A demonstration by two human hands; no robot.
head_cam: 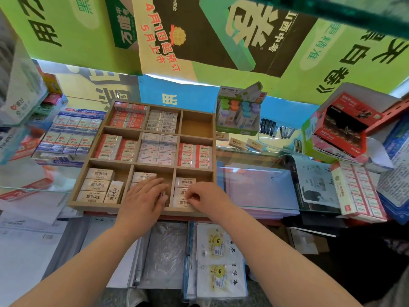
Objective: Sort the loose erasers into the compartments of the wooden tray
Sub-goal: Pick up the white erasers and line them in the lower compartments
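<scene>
Left hand (143,196) lies flat, fingers straight and close together, over the bottom-middle compartment of the square wooden tray (104,208). It presses on the white paper-sleeved erasers (141,176) there, likely to steady them while the neighbouring row is packed. Right hand (205,196), just beside it, curls its fingertips into the bottom-right compartment and pinches a cream eraser (183,201) by the near wall, probably seating it flat below two matching ones. Further right, three cream loose erasers (238,142) lie on the glass counter (265,196) near the tray, not yet sorted. The top-right compartment (197,125) stands empty, perhaps meant for them.
</scene>
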